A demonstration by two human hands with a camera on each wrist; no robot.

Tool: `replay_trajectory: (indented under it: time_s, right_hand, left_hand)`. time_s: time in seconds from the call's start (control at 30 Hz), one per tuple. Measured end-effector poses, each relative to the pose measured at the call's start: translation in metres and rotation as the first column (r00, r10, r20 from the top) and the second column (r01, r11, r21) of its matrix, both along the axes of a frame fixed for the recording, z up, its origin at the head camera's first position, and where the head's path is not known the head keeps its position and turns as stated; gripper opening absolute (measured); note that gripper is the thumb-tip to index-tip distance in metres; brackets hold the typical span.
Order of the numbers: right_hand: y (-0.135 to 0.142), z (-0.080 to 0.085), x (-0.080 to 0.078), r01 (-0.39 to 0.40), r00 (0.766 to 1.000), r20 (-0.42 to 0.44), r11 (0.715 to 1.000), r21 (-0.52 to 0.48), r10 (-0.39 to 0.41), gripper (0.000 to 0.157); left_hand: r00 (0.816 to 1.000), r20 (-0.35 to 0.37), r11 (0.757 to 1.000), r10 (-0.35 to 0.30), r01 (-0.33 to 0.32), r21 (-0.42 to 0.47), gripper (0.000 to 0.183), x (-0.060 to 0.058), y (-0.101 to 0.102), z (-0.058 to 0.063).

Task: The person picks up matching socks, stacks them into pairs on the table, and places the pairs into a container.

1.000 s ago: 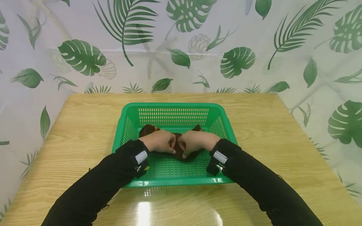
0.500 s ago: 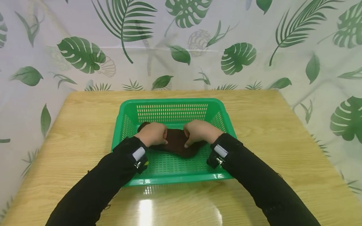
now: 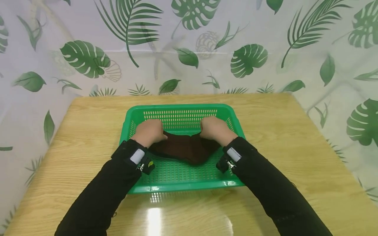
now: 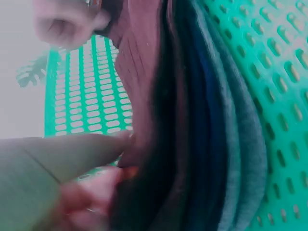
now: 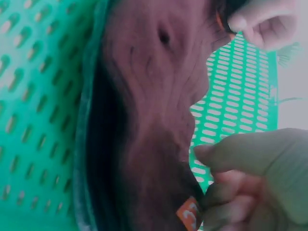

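Observation:
A stack of socks with a brown sock (image 3: 183, 149) on top hangs slightly sagging inside the green basket (image 3: 180, 107). My left hand (image 3: 150, 131) pinches its left end, with thumb and curled fingers. At the other end, my right hand (image 3: 217, 130) grips the brown fabric. The left wrist view shows black, navy and grey layers (image 4: 245, 154) lying beneath the brown one. An orange mark (image 5: 189, 214) appears near the right fingers in the right wrist view. Fingertips are partly hidden from above by the backs of the hands.
The basket has slotted walls and stands on a wooden table (image 3: 94, 121). Behind the table hangs a white cloth with green leaf prints (image 3: 248, 60). Wrist cameras (image 3: 225, 164) sit low, near the basket's front rim.
My hands have moved apart, the left one leftward and the right one rightward, both also farther from me. The brown sock stretches out wider between them than before.

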State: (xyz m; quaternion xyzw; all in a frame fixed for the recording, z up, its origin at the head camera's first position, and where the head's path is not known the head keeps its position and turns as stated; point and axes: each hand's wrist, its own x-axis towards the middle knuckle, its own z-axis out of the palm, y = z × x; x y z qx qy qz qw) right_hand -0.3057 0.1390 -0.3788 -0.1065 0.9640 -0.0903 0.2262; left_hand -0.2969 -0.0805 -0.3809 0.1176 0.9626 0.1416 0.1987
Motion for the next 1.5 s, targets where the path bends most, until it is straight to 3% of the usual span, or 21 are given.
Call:
replay_trajectory:
  time_s: [0.1,0.17,0.2,0.3,0.37,0.43,0.5,0.6,0.67,0.73,0.87,0.93,0.97,1.03,1.1,1.17,1.2,1.3,1.37,1.5]
  right_hand:
    - [-0.001,0.002,-0.003,0.017,0.997,0.075,0.998,0.064,-0.022,0.014]
    - [-0.002,0.002,-0.004,0.028,0.989,0.139,0.996,0.090,-0.041,0.003]
    - [-0.003,0.003,-0.005,0.032,0.986,0.158,0.995,0.094,-0.046,0.004]
    - [-0.004,0.001,-0.006,0.026,0.982,0.185,0.995,0.095,-0.043,0.003]
    - [-0.004,0.001,-0.004,-0.008,0.985,0.174,0.999,0.053,-0.001,0.012]
    - [-0.004,0.002,-0.001,-0.070,0.982,0.171,0.997,-0.040,0.076,0.025]
    - [-0.007,0.004,0.003,-0.151,0.959,0.215,0.974,-0.168,0.186,0.029]
    - [-0.010,0.004,0.008,-0.200,0.878,0.366,0.931,-0.306,0.309,0.018]
    - [-0.012,0.002,0.009,-0.218,0.827,0.436,0.918,-0.330,0.353,0.015]
    - [-0.014,0.000,0.009,-0.236,0.809,0.462,0.920,-0.312,0.364,0.018]
    - [-0.014,0.002,0.006,-0.262,0.805,0.453,0.915,-0.308,0.383,0.024]
    - [-0.010,0.010,0.007,-0.273,0.816,0.416,0.902,-0.335,0.402,0.027]
    - [-0.006,0.017,0.009,-0.272,0.833,0.379,0.894,-0.355,0.403,0.029]
    - [0.005,0.035,0.015,-0.281,0.881,0.255,0.874,-0.396,0.399,0.033]
    - [0.023,0.054,0.025,-0.308,0.926,0.076,0.858,-0.410,0.369,0.036]
    - [0.044,0.069,0.043,-0.320,0.947,-0.103,0.868,-0.380,0.304,0.036]
    - [0.056,0.074,0.053,-0.329,0.942,-0.182,0.879,-0.345,0.282,0.037]
    - [0.087,0.071,0.088,-0.311,0.929,-0.281,0.919,-0.240,0.241,0.052]
    - [0.102,0.060,0.111,-0.290,0.939,-0.253,0.933,-0.214,0.234,0.072]
    - [0.118,0.038,0.139,-0.233,0.966,-0.176,0.930,-0.285,0.189,0.103]
  left_hand:
    - [0.998,0.061,0.996,0.013,-0.007,-0.090,0.024,-0.001,-0.003,0.002]
    - [0.994,0.107,0.994,-0.002,0.014,-0.110,0.031,-0.002,-0.002,0.001]
    - [0.992,0.126,0.993,-0.009,0.023,-0.114,0.033,-0.002,-0.001,-0.001]
    - [0.993,0.112,0.992,-0.026,0.039,-0.119,0.027,-0.001,0.001,-0.001]
    - [0.994,0.073,0.996,-0.078,0.081,-0.048,0.016,0.000,0.001,-0.002]
    - [0.984,0.054,0.984,-0.170,0.166,0.066,0.018,0.000,0.004,-0.002]
    - [0.953,0.073,0.943,-0.294,0.277,0.186,0.023,-0.001,0.007,-0.005]
    - [0.877,0.200,0.882,-0.437,0.375,0.284,0.017,0.000,0.014,-0.010]
    - [0.840,0.265,0.872,-0.473,0.404,0.277,0.013,0.002,0.017,-0.013]
    - [0.821,0.315,0.876,-0.477,0.411,0.253,0.013,0.002,0.018,-0.013]
    - [0.824,0.292,0.870,-0.485,0.423,0.253,0.023,0.001,0.016,-0.007]
    - [0.849,0.227,0.863,-0.477,0.403,0.304,0.029,0.001,0.010,0.002]
    - [0.866,0.187,0.858,-0.464,0.387,0.338,0.031,0.002,0.005,0.009]
    - [0.901,0.079,0.841,-0.427,0.363,0.402,0.035,0.007,-0.008,0.027]
    - [0.933,-0.035,0.838,-0.357,0.336,0.430,0.037,0.018,-0.027,0.045]
    - [0.945,-0.138,0.857,-0.296,0.327,0.398,0.040,0.035,-0.050,0.058]
    - [0.945,-0.187,0.874,-0.269,0.321,0.365,0.042,0.046,-0.063,0.062]
    - [0.943,-0.258,0.920,-0.210,0.280,0.273,0.063,0.080,-0.097,0.056]
    - [0.957,-0.234,0.936,-0.172,0.233,0.265,0.085,0.102,-0.114,0.043]
    - [0.983,-0.144,0.920,-0.117,0.162,0.357,0.121,0.130,-0.129,0.017]
